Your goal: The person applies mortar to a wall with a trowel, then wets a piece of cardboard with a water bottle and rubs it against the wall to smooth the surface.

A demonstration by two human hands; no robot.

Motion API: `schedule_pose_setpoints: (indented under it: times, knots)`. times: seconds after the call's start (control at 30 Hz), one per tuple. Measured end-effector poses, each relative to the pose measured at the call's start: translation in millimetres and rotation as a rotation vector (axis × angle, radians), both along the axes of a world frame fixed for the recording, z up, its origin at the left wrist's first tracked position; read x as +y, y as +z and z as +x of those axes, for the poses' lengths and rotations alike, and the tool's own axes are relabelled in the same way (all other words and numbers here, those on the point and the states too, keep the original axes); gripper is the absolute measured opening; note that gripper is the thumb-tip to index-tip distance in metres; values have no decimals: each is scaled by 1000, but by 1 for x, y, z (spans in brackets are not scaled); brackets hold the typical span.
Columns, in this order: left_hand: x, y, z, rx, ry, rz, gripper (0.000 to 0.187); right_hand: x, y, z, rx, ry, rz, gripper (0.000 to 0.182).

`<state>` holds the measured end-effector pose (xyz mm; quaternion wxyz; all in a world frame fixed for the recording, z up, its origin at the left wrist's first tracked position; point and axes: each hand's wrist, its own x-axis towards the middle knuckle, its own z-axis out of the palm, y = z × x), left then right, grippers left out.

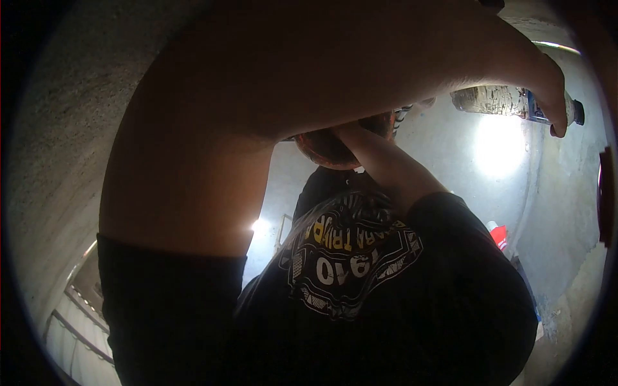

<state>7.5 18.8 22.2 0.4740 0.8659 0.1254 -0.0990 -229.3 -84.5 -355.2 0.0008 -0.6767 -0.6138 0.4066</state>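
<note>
My left arm crosses the top of the view from left to right. At the upper right, my left hand [555, 96] is closed around a clear plastic bottle [492, 100] near its dark cap, with a blue label beside the fingers. The bottle lies sideways across the view. My right hand [349, 134] reaches to a round reddish-orange vessel [322, 148] in front of my shirt. My left forearm covers part of that vessel, and my right fingers are hidden, so their grip cannot be made out.
A pale grey floor [463, 154] with a bright glare lies below. At the right is a small red and white item [497, 235]. A rough wall [64, 116] curves along the left, with a railing-like structure [80, 334] at the lower left.
</note>
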Motion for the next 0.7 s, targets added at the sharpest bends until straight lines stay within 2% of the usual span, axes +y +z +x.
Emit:
schedule_pose_setpoints:
  times: [0.7]
  knots:
    - [5,-11,8,58,-85,50,60,6,11,5,32,40,11,36]
